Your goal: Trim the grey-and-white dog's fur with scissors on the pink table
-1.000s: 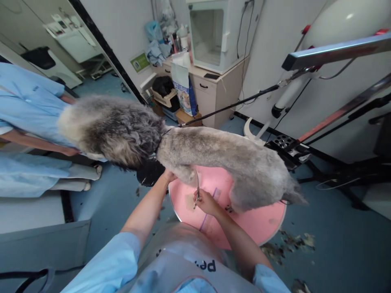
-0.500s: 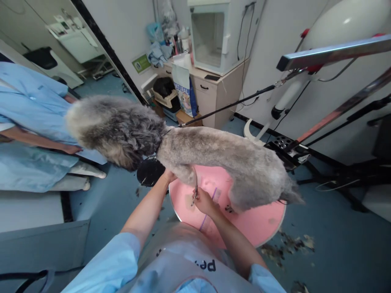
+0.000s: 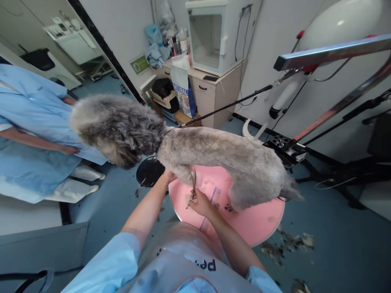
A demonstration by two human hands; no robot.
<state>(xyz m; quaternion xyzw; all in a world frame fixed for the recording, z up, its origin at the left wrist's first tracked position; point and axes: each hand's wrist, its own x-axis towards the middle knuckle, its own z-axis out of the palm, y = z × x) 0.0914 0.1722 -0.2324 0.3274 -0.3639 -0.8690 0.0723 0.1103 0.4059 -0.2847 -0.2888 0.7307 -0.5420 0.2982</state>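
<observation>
A grey dog (image 3: 220,152), clipped short on the body and shaggy on the head, stands on a round pink grooming table (image 3: 259,232). My left hand (image 3: 170,176) is closed about its front leg (image 3: 182,173), the fingertips hidden behind the fur. In my right hand (image 3: 200,202) is a pair of scissors (image 3: 193,190), fingers in the handle rings. The blades point away from me, beside that front leg, and look slightly apart. A black lead (image 3: 229,106) runs from the dog's neck to a metal arm.
The metal grooming arm (image 3: 332,53) reaches in from the right. Another person in a blue gown (image 3: 36,106) stands at left near the dog's head. A black round stool seat (image 3: 149,171) is beside the table. Hair clippings (image 3: 287,244) lie on the floor; a cabinet (image 3: 207,93) stands behind.
The scissors have shifted slightly left, their handles tilting toward the lower left and the blades parting a little. The dog's head has moved slightly right. My left hand stays at the leg.
</observation>
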